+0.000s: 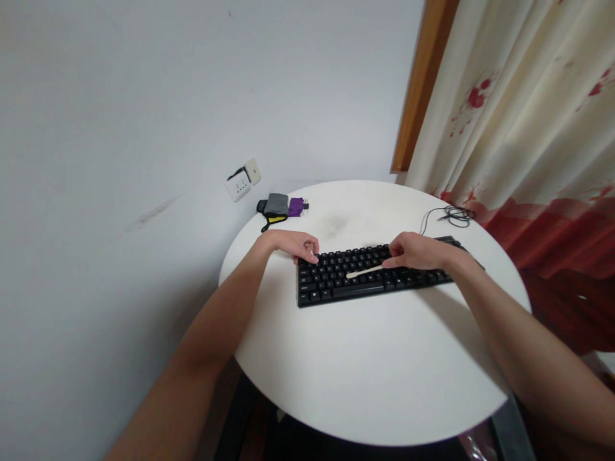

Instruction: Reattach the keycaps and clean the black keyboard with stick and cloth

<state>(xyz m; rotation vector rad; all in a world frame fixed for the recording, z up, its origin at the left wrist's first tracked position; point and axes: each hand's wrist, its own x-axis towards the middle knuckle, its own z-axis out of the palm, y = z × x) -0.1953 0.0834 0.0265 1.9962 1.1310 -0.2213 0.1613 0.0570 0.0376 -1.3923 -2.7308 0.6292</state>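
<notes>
A black keyboard [355,272] lies flat on the round white table [346,358]. My left hand [295,244] is at its upper left corner, thumb on the top edge and fingers curled round the corner. In my right hand [412,250] is a slim, pale toothbrush [366,271], pinched near one end. Its head points left and lies over the middle keys, at or just above them; I cannot tell whether it touches. My right hand and wrist cover part of the keyboard's right half.
At the table's back left lie a folded grey cloth [276,203] and a small purple cloth [296,206]. A black cable [456,216] is coiled at the back right. A wall with a socket [239,184] borders the left; a curtain [500,128] hangs at the right.
</notes>
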